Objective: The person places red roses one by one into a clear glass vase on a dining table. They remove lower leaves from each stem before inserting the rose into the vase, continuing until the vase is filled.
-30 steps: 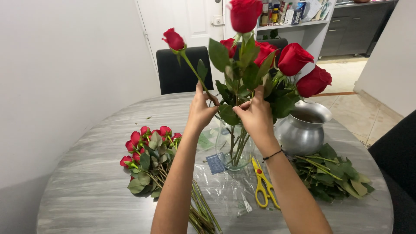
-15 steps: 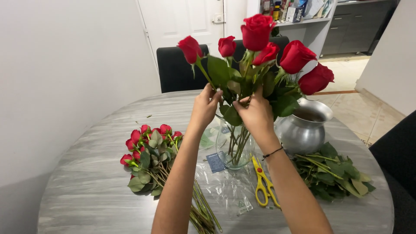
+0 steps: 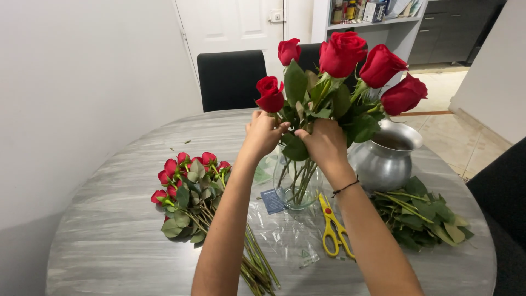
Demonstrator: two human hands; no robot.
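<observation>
left hand [image 3: 262,134]: closed on stem of red rose [image 3: 269,94]
right hand [image 3: 324,143]: gripping rose stems [image 3: 300,178] above glass vase [image 3: 296,186]
vase: on grey table [image 3: 109,230], beside yellow scissors [image 3: 333,229]

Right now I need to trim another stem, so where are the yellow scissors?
The yellow scissors lie on the table, right of centre, under the right forearm, between the glass vase and the leaf pile.
</observation>
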